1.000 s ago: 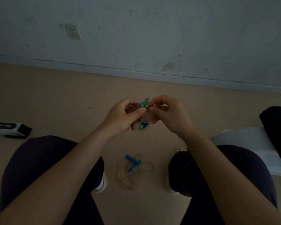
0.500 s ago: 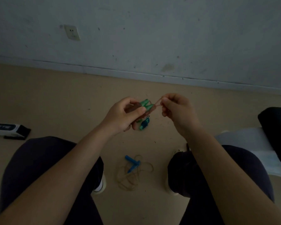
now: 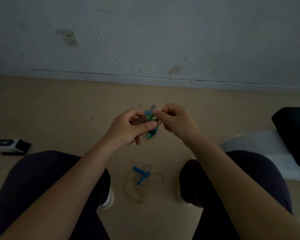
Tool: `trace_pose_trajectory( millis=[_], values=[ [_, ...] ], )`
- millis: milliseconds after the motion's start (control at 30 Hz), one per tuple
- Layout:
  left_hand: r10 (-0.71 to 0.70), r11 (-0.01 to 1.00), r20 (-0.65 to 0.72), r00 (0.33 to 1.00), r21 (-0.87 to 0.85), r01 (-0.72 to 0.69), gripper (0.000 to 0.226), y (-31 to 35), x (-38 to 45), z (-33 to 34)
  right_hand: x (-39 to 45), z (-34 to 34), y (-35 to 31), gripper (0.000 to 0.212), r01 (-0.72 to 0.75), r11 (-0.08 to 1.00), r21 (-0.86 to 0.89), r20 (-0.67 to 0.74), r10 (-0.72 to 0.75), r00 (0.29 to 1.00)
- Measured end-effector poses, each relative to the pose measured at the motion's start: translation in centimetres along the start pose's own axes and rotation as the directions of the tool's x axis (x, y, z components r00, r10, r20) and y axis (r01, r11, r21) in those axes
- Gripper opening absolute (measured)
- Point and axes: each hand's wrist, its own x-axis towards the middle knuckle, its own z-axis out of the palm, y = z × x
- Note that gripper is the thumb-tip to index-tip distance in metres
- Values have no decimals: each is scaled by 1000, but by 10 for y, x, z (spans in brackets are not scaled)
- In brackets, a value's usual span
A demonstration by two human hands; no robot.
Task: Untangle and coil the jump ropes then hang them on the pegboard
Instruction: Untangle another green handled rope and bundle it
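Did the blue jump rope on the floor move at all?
No. The blue-handled rope lies in the same spot on the floor, between the two shoes, as before; only the hands above have shifted.

My right hand point(image 3: 176, 121) has come back in to the green-handled jump rope point(image 3: 151, 125). Half a second ago it was pulled off to the right with a strand of cord drawn taut between my hands; now its fingertips pinch at the bundle again, touching it. My left hand point(image 3: 130, 127) has turned the bundle a little, so a handle end now pokes up on the far side.
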Motion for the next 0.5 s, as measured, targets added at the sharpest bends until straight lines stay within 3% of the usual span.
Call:
trace_pose_trajectory(
  millis=[100, 167, 233, 367, 500],
  values=[
    [-30, 998, -4, 1000, -51, 30, 31, -1, 1, -1, -1, -2, -3, 29, 68, 988, 140, -72, -58, 996],
    [-81, 993, -37, 996, -87, 78, 41, -1, 4, -3, -3, 2, -5, 28, 155, 982, 104, -124, -142, 982],
    [-114, 991, -52, 992, -82, 109, 37, -3, 7, -4, -4, 5, -5, 28, 205, 978, 27, -182, -197, 963],
    [-58, 994, -7, 998, -95, 57, 20, -4, 9, -2, 8, -9, 5, 31, 104, 989, 102, -324, -66, 944],
    [19, 993, 28, 999, -115, -15, 25, -4, 6, -6, 17, -14, 17, 32, 10, 995, 99, -356, 27, 934]
  ],
)
